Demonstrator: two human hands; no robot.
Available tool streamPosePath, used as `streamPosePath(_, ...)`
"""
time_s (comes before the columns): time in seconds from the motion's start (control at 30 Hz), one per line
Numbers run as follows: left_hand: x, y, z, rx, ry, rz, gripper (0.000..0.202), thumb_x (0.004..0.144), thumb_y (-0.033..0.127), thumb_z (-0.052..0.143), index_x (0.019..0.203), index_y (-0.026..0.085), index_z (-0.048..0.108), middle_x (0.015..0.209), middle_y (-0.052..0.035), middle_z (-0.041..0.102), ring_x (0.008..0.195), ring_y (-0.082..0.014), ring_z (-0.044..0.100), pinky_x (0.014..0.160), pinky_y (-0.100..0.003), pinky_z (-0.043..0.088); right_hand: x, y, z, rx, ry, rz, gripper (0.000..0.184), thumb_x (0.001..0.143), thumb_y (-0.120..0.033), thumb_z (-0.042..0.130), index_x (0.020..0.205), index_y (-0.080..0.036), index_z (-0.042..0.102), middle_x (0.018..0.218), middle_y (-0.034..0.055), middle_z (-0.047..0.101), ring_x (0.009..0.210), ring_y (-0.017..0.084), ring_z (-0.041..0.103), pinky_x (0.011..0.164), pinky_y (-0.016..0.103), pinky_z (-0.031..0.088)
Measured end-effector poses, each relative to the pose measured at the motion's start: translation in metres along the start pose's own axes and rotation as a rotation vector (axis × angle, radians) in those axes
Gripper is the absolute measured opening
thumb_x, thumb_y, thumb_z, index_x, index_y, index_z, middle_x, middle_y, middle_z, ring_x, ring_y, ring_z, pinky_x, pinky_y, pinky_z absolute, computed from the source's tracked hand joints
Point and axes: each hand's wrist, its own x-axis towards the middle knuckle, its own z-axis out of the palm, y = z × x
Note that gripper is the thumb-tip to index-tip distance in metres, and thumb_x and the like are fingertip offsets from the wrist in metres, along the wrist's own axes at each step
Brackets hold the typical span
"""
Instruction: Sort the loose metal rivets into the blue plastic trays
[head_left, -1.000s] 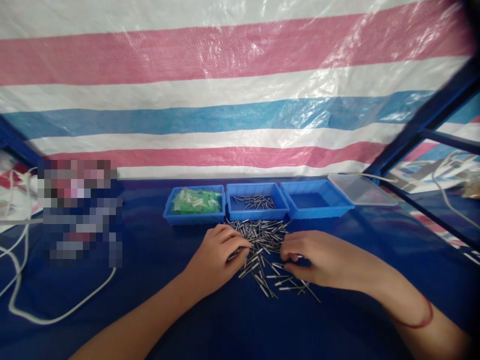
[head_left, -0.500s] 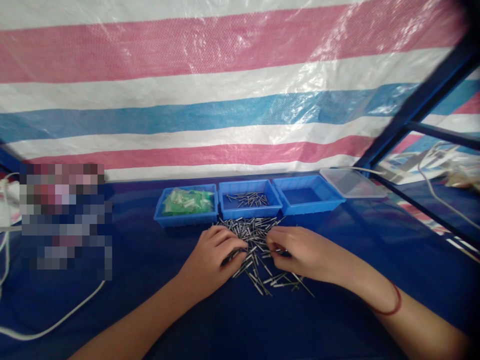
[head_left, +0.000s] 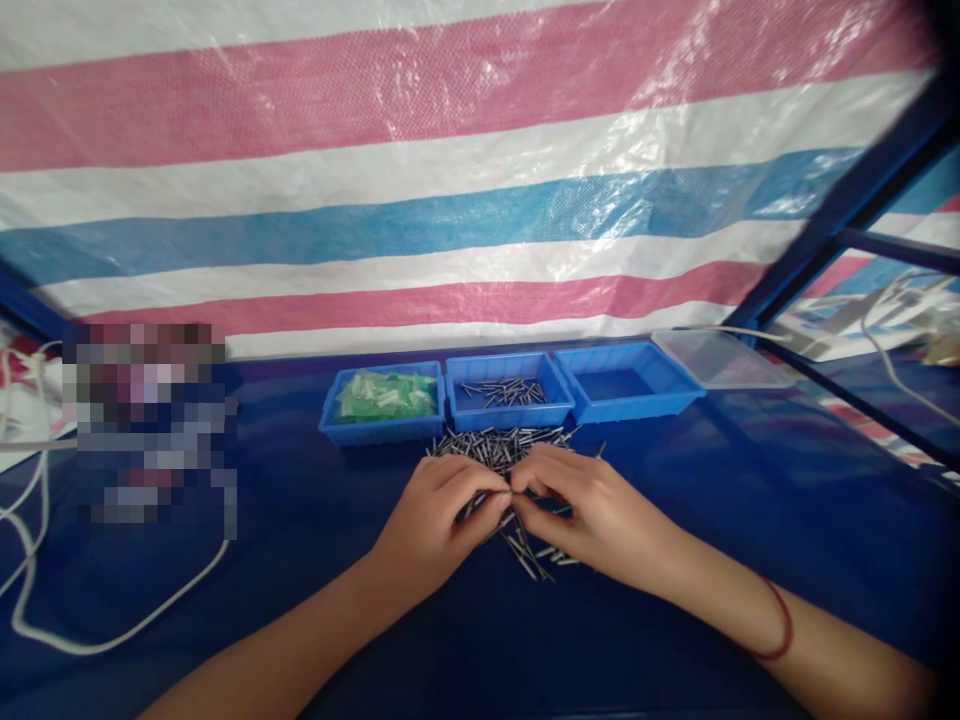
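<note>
A heap of thin metal pins [head_left: 504, 446] lies on the dark blue table, just in front of three blue trays. My left hand [head_left: 433, 520] rests on the heap's left side with its fingers curled and pinched on a few pins. My right hand [head_left: 589, 515] lies on the heap's right side, its fingertips pinched against those of the left hand over the pins. The left tray [head_left: 379, 428] holds green and clear plastic pieces, the middle tray [head_left: 510, 408] holds a few metal pins, and the right tray [head_left: 628, 400] shows only its blue floor.
A clear plastic lid [head_left: 721, 360] lies to the right of the trays. A white cable [head_left: 112, 625] loops over the table at the left. A striped tarp [head_left: 450, 180] hangs behind the table. A dark blue frame post [head_left: 832, 225] slants up at the right.
My right hand has slid left across the heap until its fingertips meet those of my left hand. The left hand has stayed in place.
</note>
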Motion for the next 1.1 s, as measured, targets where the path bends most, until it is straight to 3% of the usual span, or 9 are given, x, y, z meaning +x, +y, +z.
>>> streamPosePath(0.13,0.001,0.0,-0.001,0.011,0.031,0.009,0.008,0.09,0.017,0.056,0.095,0.021,0.061,0.09,-0.0001,0.067,0.087,-0.0144,0.061,0.081,-0.028,0.04,0.0,0.004,-0.002,-0.052,0.004,0.017,0.007,0.089,-0.021,0.053,0.089,-0.018,0.059,0.077,0.0012,0.057,0.07,0.013,0.055,0.062,0.025,0.04)
streamPosePath(0.33,0.003,-0.004,-0.002,0.001,0.021,-0.044,0.009,0.091,0.019,0.053,0.095,0.021,0.061,0.089,-0.0013,0.067,0.087,-0.0158,0.061,0.078,-0.028,0.041,0.0,0.004,-0.005,0.015,0.141,-0.123,0.013,0.089,-0.03,0.056,0.087,-0.017,0.058,0.074,0.0014,0.056,0.067,0.012,0.053,0.061,0.024,0.041)
streamPosePath(0.5,0.002,-0.001,-0.001,-0.069,-0.07,-0.087,0.013,0.093,0.017,0.048,0.089,0.019,0.06,0.085,-0.0009,0.065,0.084,-0.015,0.06,0.079,-0.028,0.041,-0.001,-0.002,-0.006,0.004,0.102,-0.179,0.009,0.091,-0.024,0.053,0.09,-0.016,0.058,0.076,0.0028,0.058,0.069,0.013,0.054,0.062,0.025,0.043)
streamPosePath(0.6,0.001,-0.001,-0.001,-0.109,-0.051,-0.124,0.019,0.095,0.018,0.044,0.108,0.021,0.058,0.093,-0.0027,0.064,0.089,-0.0156,0.059,0.083,-0.029,0.042,0.002,0.002,-0.009,-0.087,0.157,-0.21,0.012,0.092,-0.022,0.052,0.085,-0.016,0.06,0.073,0.0031,0.059,0.066,0.013,0.054,0.06,0.026,0.043)
streamPosePath(0.7,-0.001,-0.004,-0.001,-0.136,0.022,-0.162,0.039,0.095,0.019,0.043,0.134,0.023,0.039,0.103,-0.0046,0.061,0.093,-0.0155,0.058,0.087,-0.031,0.042,0.014,0.02,-0.014,-0.184,0.327,-0.194,0.011,0.091,-0.022,0.053,0.087,-0.016,0.062,0.078,0.0047,0.064,0.07,0.014,0.058,0.067,0.027,0.046)
streamPosePath(0.8,-0.003,-0.008,-0.004,-0.108,0.017,-0.158,0.048,0.093,0.02,0.046,0.139,0.023,0.032,0.102,-0.0046,0.061,0.092,-0.0159,0.058,0.088,-0.032,0.043,0.028,0.044,-0.02,-0.363,0.451,-0.079,0.016,0.091,-0.028,0.053,0.091,-0.016,0.063,0.082,0.0075,0.066,0.078,0.018,0.061,0.074,0.031,0.048)
streamPosePath(0.9,-0.003,-0.01,-0.008,-0.061,-0.01,-0.117,0.046,0.092,0.017,0.046,0.137,0.022,0.036,0.1,-0.0045,0.062,0.092,-0.017,0.058,0.087,-0.034,0.043,0.034,0.054,-0.027,-0.499,0.38,0.06,0.024,0.092,-0.033,0.049,0.097,-0.014,0.063,0.087,0.0108,0.065,0.086,0.023,0.061,0.076,0.036,0.048)
streamPosePath(0.97,-0.004,-0.01,-0.012,-0.033,-0.027,-0.089,0.044,0.091,0.016,0.047,0.133,0.022,0.04,0.099,-0.0041,0.063,0.092,-0.0174,0.058,0.087,-0.034,0.043,0.031,0.05,-0.033,-0.453,0.279,0.077,0.022,0.093,-0.029,0.047,0.097,-0.014,0.063,0.088,0.0102,0.064,0.085,0.021,0.06,0.075,0.034,0.047)
streamPosePath(1.1,-0.006,-0.01,-0.017,-0.005,-0.062,-0.065,0.036,0.091,0.016,0.047,0.127,0.022,0.048,0.098,-0.0037,0.064,0.092,-0.0176,0.057,0.086,-0.033,0.043,0.019,0.029,-0.039,-0.162,-0.145,-0.027,0.013,0.085,-0.013,0.051,0.078,-0.018,0.061,0.075,0.0017,0.06,0.068,0.013,0.056,0.064,0.026,0.043)
